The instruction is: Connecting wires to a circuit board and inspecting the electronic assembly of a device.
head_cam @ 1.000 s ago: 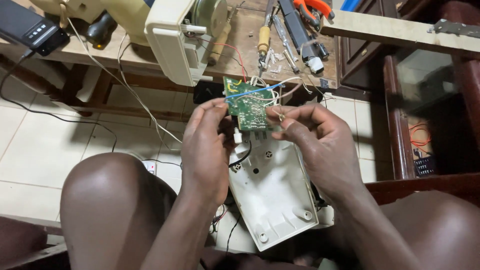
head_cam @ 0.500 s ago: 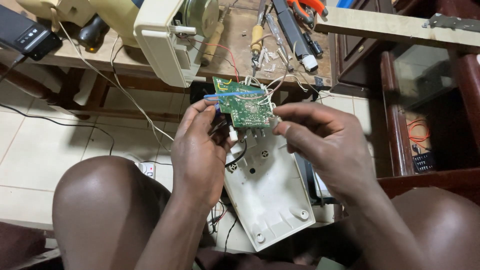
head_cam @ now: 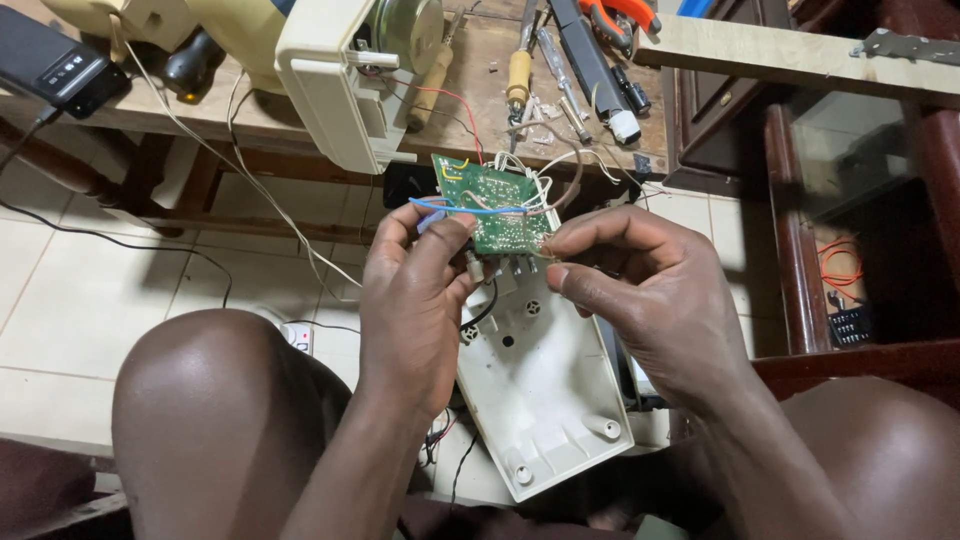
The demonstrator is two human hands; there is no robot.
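Note:
A small green circuit board (head_cam: 494,207) with white, blue and yellow wires is held up over my lap. My left hand (head_cam: 415,300) grips its left edge, thumb and fingers by a blue wire (head_cam: 440,207). My right hand (head_cam: 655,295) pinches the board's lower right corner with thumb and forefinger. Below the board lies an open white plastic casing (head_cam: 545,390), inner side up, resting between my knees, with a black wire running into it.
A low wooden bench (head_cam: 480,90) ahead carries a cream machine with a motor (head_cam: 330,60), screwdrivers, orange-handled pliers (head_cam: 625,15) and a black box (head_cam: 55,65). Cables and a white power strip (head_cam: 298,335) lie on the tiled floor. A dark wooden cabinet (head_cam: 800,250) stands at right.
The view has shifted slightly and both hands have kept the board between them, with the fingers adjusting at its edges. The casing stays on my lap.

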